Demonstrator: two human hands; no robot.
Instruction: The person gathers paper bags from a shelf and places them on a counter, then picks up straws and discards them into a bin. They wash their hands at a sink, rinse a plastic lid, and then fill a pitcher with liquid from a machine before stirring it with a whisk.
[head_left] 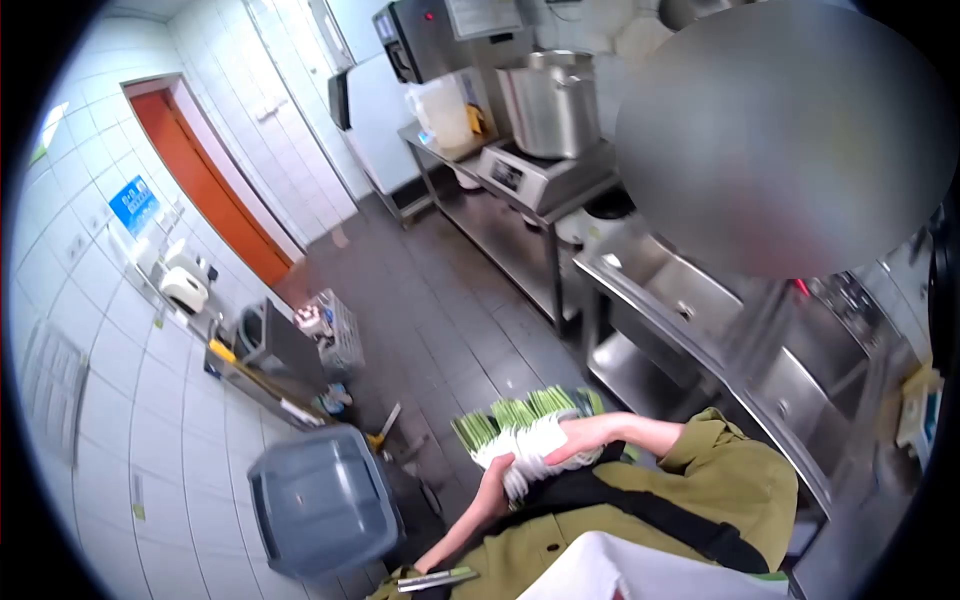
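Several bundles of green and white stalks, which look like green onions (pixel 530 408), are held close against the body at the lower middle of the head view. My left hand (pixel 493 480) grips them from the near left side, its fingers mostly hidden by the white ends. From the right, my right hand (pixel 583 438) lies over the white part of the bundles with its fingers wrapped round them. The green ends point away from me, above the dark tiled floor.
A grey lidded bin (pixel 325 500) stands at lower left, with a crate (pixel 340 335) beyond it. Steel sinks (pixel 685 290) run along the right. A large pot (pixel 552 105) sits on a cooker (pixel 535 180) at the back. An orange door (pixel 205 180) is at left.
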